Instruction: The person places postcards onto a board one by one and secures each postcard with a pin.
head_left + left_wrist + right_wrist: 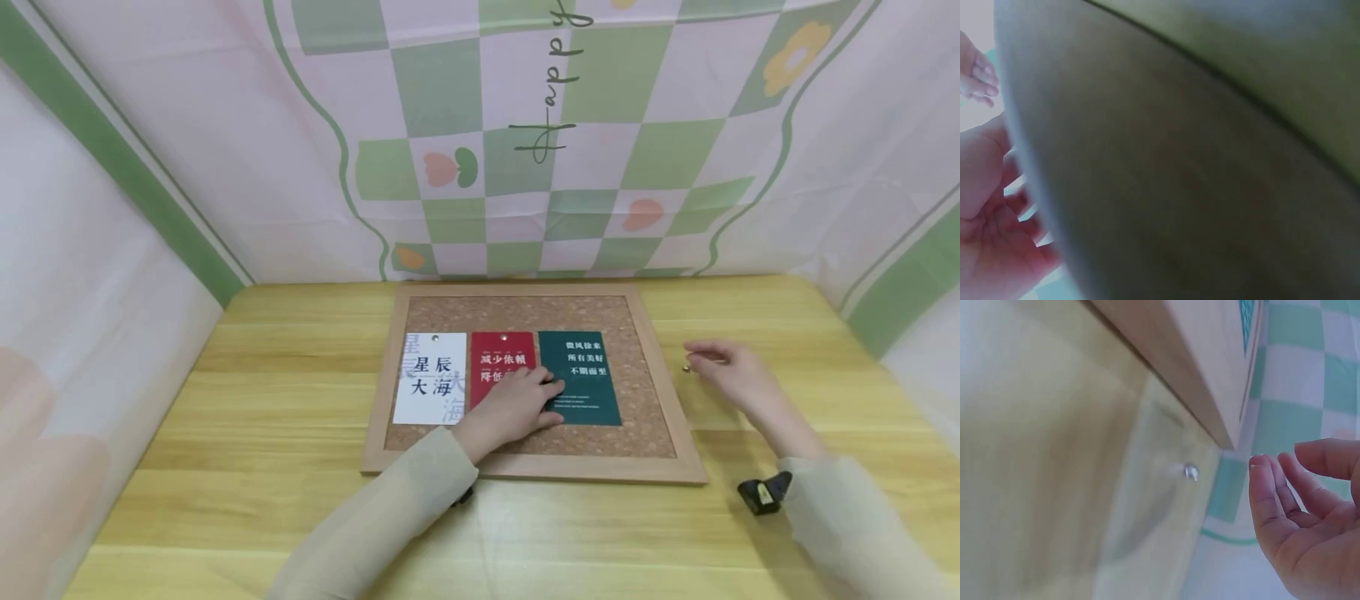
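My left hand [513, 408] rests palm down over the lower part of a red card [504, 346], its fingertips reaching onto a dark green card [581, 358]. Both cards lie on a wood-framed cork board [517, 310], along with a white card [431, 400] at left. A small metal pin shows at the top of the white and red cards; none shows on the green one. Right of the frame, my right hand [731, 375] hovers with fingers loosely bent and nothing between them. Close to its fingertips, a small shiny metal push pin [1191, 471] sits on the table.
The board's wooden frame [671, 392] forms a raised edge between the cork and the right hand. Behind the wooden table [300, 375] hangs a checkered cloth [525, 208]. A black wrist device [763, 493] sits at the right sleeve.
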The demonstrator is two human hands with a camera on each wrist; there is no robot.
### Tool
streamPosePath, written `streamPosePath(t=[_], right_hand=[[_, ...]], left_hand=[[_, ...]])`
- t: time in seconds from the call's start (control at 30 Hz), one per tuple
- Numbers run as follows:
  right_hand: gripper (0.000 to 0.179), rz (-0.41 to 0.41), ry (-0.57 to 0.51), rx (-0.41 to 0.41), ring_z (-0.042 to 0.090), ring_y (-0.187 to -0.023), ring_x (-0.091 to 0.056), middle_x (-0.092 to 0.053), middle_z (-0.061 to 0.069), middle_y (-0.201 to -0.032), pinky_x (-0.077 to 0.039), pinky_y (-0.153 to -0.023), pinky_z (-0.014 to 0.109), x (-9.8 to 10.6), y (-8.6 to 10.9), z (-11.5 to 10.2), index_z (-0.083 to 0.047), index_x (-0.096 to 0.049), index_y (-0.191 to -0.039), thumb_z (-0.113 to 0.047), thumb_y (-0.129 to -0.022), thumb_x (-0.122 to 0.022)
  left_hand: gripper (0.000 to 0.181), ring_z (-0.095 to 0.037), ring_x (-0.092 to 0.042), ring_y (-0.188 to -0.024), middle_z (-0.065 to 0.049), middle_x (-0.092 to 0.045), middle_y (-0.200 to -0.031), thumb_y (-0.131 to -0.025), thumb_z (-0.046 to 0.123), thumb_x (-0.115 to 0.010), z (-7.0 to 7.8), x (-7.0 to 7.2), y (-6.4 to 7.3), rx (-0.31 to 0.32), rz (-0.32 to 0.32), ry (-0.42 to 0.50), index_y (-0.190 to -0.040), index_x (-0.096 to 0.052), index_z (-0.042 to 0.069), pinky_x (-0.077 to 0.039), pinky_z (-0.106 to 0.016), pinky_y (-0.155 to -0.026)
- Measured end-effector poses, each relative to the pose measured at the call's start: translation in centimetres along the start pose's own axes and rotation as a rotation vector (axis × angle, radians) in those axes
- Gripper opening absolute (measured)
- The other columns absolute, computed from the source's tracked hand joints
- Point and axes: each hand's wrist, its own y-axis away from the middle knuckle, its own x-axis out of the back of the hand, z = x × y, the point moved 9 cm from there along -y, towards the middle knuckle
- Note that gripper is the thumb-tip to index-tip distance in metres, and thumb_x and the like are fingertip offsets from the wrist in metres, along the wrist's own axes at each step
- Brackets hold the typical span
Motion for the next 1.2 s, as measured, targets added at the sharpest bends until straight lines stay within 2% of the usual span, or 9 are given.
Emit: streamPosePath(t=[0.07, 0.2, 0.3, 0.43, 0.53, 0.6, 0.73, 0.93, 1.2], right_hand=[[0.045, 0.0, -0.002, -0.016, 0.026, -0.093, -0.064, -0.054, 0.037, -0.125, -0.053, -0.077, 0.031, 0.7, -0.4, 0.4, 0.013, -0.045, -0.132, -0.019, -0.102, -0.04], [0.046, -0.013, 0.001, -0.04, 0.046, -0.106, -0.058, -0.05, 0.039, -0.128, -0.05, -0.086, 0.054, 1.2, -0.7, 1.1, 0.013, -0.045, -0.132, -0.021, -0.102, -0.038], [0.044, -0.011, 0.035, -0.048, 0.049, -0.109, -0.054, -0.051, 0.038, -0.127, -0.048, -0.087, 0.056, 1.2, -1.0, 1.6, 0.012, -0.049, -0.129, -0.022, -0.101, -0.042], [0.041, -0.019, 0.056, -0.063, 0.039, -0.094, -0.062, -0.057, 0.036, -0.12, -0.053, -0.074, 0.041, 0.7, -1.2, 2.4, 0.01, -0.054, -0.124, -0.022, -0.098, -0.05], [0.038, -0.021, 0.064, -0.063, 0.025, -0.083, -0.064, -0.062, 0.034, -0.112, -0.051, -0.066, 0.029, 0.2, -1.5, 2.8, 0.01, -0.057, -0.121, -0.019, -0.097, -0.052], [0.035, -0.009, 0.088, -0.048, 0.024, -0.082, -0.063, -0.063, 0.032, -0.109, -0.048, -0.064, 0.026, 0.0, -1.8, 2.8, 0.01, -0.059, -0.117, -0.018, -0.096, -0.053], [0.032, 0.004, 0.123, -0.02, 0.035, -0.091, -0.061, -0.062, 0.033, -0.111, -0.048, -0.071, 0.038, -0.4, -2.3, 2.7, 0.01, -0.061, -0.112, -0.017, -0.095, -0.056], [0.033, -0.017, 0.124, -0.031, 0.049, -0.105, -0.054, -0.058, 0.035, -0.118, -0.041, -0.086, 0.06, -0.9, -2.4, 3.1, 0.009, -0.06, -0.113, -0.017, -0.095, -0.056], [0.031, -0.016, 0.134, -0.037, 0.051, -0.106, -0.052, -0.058, 0.035, -0.117, -0.038, -0.089, 0.064, -1.1, -2.6, 3.1, 0.01, -0.061, -0.11, -0.016, -0.094, -0.056]], left_hand=[[0.056, -0.019, -0.049, -0.125, -0.003, -0.049, -0.142, -0.094, 0.045, -0.055, 0.0, -0.1, 0.0, 0.003, -0.002, -0.007, -0.142, -0.046, 0.018, -0.042, -0.033, -0.109], [0.056, -0.018, -0.049, -0.125, -0.003, -0.048, -0.143, -0.094, 0.045, -0.054, -0.1, -0.2, -0.1, 0.007, -0.005, -0.006, -0.143, -0.045, 0.018, -0.042, -0.033, -0.109], [0.056, -0.018, -0.048, -0.126, -0.003, -0.048, -0.143, -0.095, 0.045, -0.053, -0.1, -0.3, -0.1, 0.01, -0.006, -0.002, -0.144, -0.044, 0.018, -0.042, -0.033, -0.109], [0.057, -0.019, -0.047, -0.129, -0.003, -0.046, -0.145, -0.095, 0.045, -0.053, -0.1, -0.3, 0.0, 0.015, -0.009, 0.006, -0.145, -0.043, 0.019, -0.041, -0.035, -0.11], [0.057, -0.019, -0.046, -0.13, -0.003, -0.045, -0.146, -0.095, 0.045, -0.052, -0.1, -0.4, 0.1, 0.02, -0.01, 0.01, -0.145, -0.042, 0.019, -0.04, -0.036, -0.111], [0.056, -0.019, -0.045, -0.131, -0.002, -0.045, -0.146, -0.096, 0.045, -0.052, -0.2, -0.4, 0.1, 0.022, -0.008, 0.008, -0.145, -0.042, 0.019, -0.039, -0.036, -0.111], [0.056, -0.02, -0.045, -0.132, -0.003, -0.044, -0.147, -0.096, 0.045, -0.051, -0.2, -0.4, 0.1, 0.026, -0.005, 0.01, -0.145, -0.042, 0.019, -0.039, -0.037, -0.112], [0.057, -0.02, -0.043, -0.134, -0.002, -0.043, -0.148, -0.096, 0.045, -0.051, -0.1, -0.4, 0.1, 0.032, -0.012, 0.014, -0.146, -0.041, 0.02, -0.038, -0.037, -0.113], [0.057, -0.019, -0.044, -0.132, -0.002, -0.043, -0.148, -0.096, 0.045, -0.051, -0.1, -0.4, 0.2, 0.039, -0.009, 0.01, -0.146, -0.041, 0.02, -0.038, -0.037, -0.112]])
